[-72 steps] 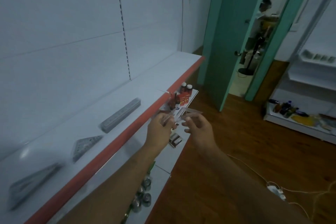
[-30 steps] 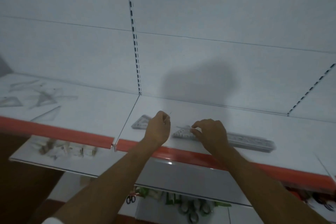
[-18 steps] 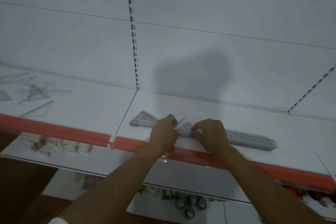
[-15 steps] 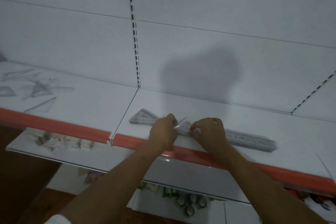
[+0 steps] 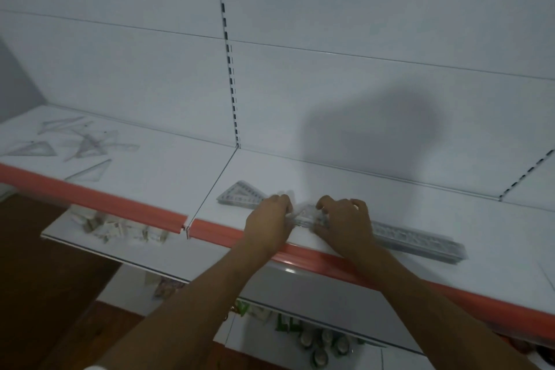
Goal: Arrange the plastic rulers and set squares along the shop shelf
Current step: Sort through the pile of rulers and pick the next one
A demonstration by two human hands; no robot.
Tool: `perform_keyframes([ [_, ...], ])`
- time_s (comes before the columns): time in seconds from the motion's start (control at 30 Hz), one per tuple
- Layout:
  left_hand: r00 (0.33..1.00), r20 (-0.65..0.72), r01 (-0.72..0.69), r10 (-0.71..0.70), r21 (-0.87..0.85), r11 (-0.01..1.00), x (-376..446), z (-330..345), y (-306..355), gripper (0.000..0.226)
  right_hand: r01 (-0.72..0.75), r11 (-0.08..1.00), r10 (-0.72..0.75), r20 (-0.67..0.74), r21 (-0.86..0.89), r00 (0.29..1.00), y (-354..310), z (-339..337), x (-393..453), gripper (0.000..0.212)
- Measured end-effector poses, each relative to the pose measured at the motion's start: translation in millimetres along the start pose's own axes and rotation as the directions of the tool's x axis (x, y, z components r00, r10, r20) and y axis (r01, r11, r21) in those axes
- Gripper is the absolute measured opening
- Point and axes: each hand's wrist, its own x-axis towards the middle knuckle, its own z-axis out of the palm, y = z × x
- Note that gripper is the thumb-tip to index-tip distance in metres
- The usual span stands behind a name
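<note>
both hands work at the front of a white shop shelf (image 5: 390, 198), just behind its orange edge strip (image 5: 228, 233). the left hand (image 5: 268, 224) has its fingers curled down, pinching the near end of a small clear plastic piece (image 5: 303, 215) that lies flat between the two hands. it is blurred, so whether it is a set square or a short ruler cannot be told. the right hand (image 5: 345, 221) is likewise curled, fingertips gripping the other end of that piece where it meets a long pack of rulers (image 5: 417, 242) stretching away to the right.

just left of the left hand a stack of set squares (image 5: 240, 195) lies flat on the same shelf. well apart, on the next bay to the left, loose clear set squares (image 5: 87, 146) lie scattered and not yet lined up, so the job looks only partly done.

these pieces are likely very light, thin and stiff, with slick faces that slide easily on the painted metal. lying flat, they give little to hold, so a pinch at the edges or a corner, or a slide with flat fingertips, seems best. thin plastic may snap if bent, and the corners are sharp.

below, a lower shelf (image 5: 60, 237) carries small packets.
</note>
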Motion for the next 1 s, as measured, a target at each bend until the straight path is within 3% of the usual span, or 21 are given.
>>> perform_keyframes([
  [0.1,0.997,-0.065,0.023,-0.029,-0.093,0.995,-3.5,-11.4,1.8,0.014,0.022,0.997,-0.013,-0.117,0.070,0.993,-3.1,-3.6,1.6,0.041],
  [0.17,0.988,-0.092,0.092,-0.125,-0.301,0.949,-1.7,-21.7,4.3,0.018,0.083,0.982,-0.048,-0.201,0.170,0.979,-8.9,-5.6,6.5,0.031],
  [0.23,0.955,-0.043,0.217,-0.295,-0.578,0.787,1.2,-33.8,7.4,0.026,0.127,0.961,-0.075,-0.209,0.247,0.975,-19.4,-8.5,12.7,0.024],
  [0.3,0.933,0.073,0.295,-0.352,-0.717,0.632,2.6,-44.3,6.0,0.031,0.167,0.944,-0.107,-0.214,0.286,0.971,-31.9,-10.1,19.0,0.020],
  [0.43,0.947,0.206,0.313,-0.247,-0.769,0.557,-1.3,-52.2,-3.1,0.036,0.205,0.904,-0.127,-0.222,0.376,0.967,-52.4,-10.9,26.7,0.029],
  [0.8,0.907,0.204,0.378,-0.370,-0.783,0.495,-10.9,-58.0,-18.0,0.055,0.242,0.849,-0.224,-0.094,0.470,0.970,-86.2,-0.8,29.0,0.035],
  [0.87,0.916,0.196,0.368,-0.351,-0.760,0.536,-8.4,-55.1,-23.5,0.055,0.277,0.828,-0.276,-0.076,0.487,0.958,-90.0,5.1,29.8,0.031],
  [1.0,0.923,0.227,0.351,-0.311,-0.827,0.440,-9.2,-60.7,-27.5,0.050,0.300,0.822,-0.261,-0.149,0.484,0.954,-91.8,6.7,32.0,0.016],
])
